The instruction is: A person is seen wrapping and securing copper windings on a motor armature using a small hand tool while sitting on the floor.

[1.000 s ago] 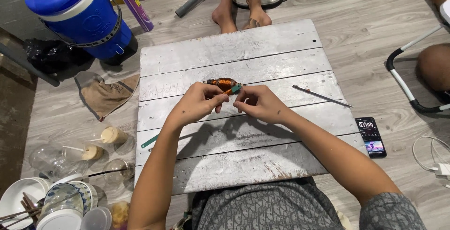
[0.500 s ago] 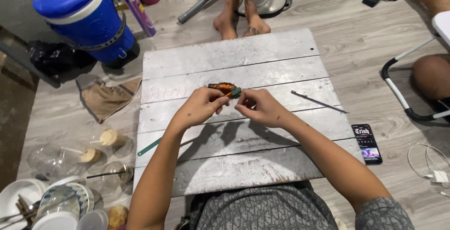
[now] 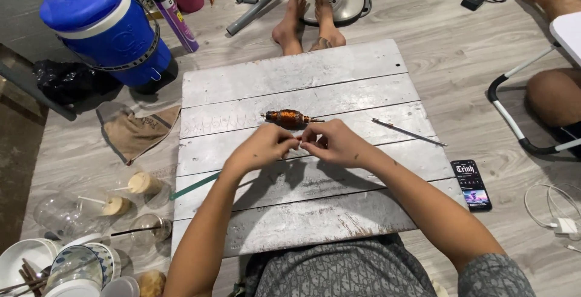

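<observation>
Head view: copper-wound coil (image 3: pixel 289 118) on board, just beyond both pinched-together hands (image 3: pixel 299 145).

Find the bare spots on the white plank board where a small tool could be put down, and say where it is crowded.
The plank board is bare along its far planks, beyond the copper-wound spindle, and on the near plank between the forearms. The middle is crowded: the left hand and right hand meet just below the spindle, with a thin rod to the right.

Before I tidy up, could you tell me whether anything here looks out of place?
Yes: clear plastic cups lie tipped on the floor left of the white board, straws still in them. No spill shows.
</observation>
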